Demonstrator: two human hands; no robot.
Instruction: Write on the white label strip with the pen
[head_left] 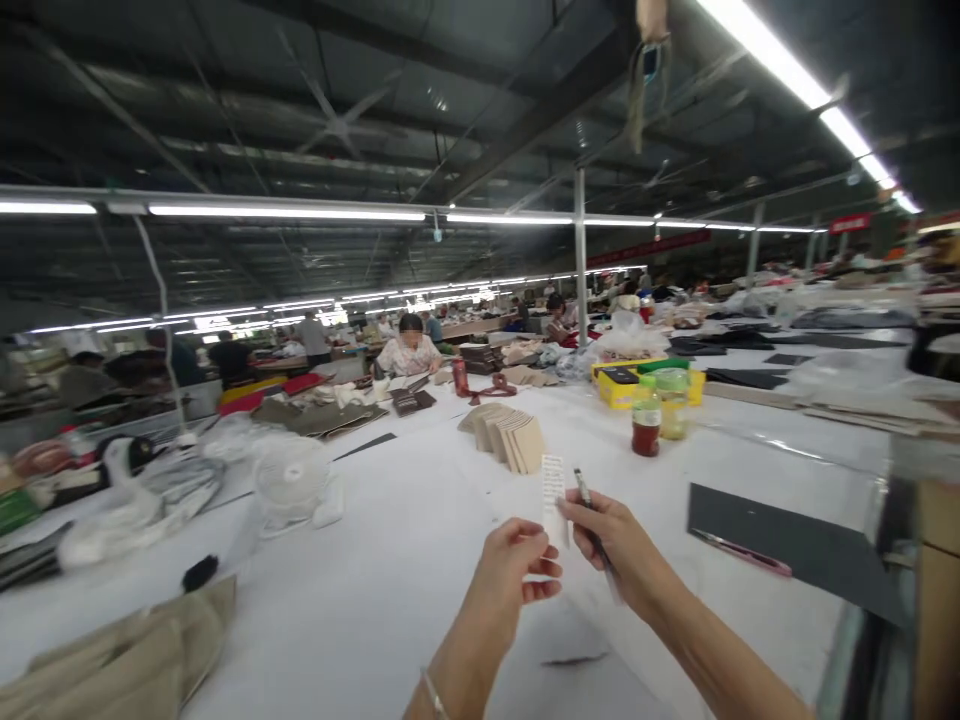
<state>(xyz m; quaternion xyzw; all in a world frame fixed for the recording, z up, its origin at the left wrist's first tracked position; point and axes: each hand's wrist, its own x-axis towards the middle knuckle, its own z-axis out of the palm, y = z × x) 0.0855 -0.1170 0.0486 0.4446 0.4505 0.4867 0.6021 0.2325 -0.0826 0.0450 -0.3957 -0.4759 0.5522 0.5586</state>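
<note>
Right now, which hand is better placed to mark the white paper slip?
Probably the right hand: it grips the pen, which stands close beside the paper slip. The left hand appears to pinch the slip's lower end, so it serves better as the holder.

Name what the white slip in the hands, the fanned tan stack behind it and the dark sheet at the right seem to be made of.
Slip, pinched by the left hand, pen in the right hand: thin matt paper, printed. Tan stack: probably card or board, stiff, even-edged, matt. Dark sheet: flat and dull, perhaps card, felt or leather; the look leaves it open.
</note>
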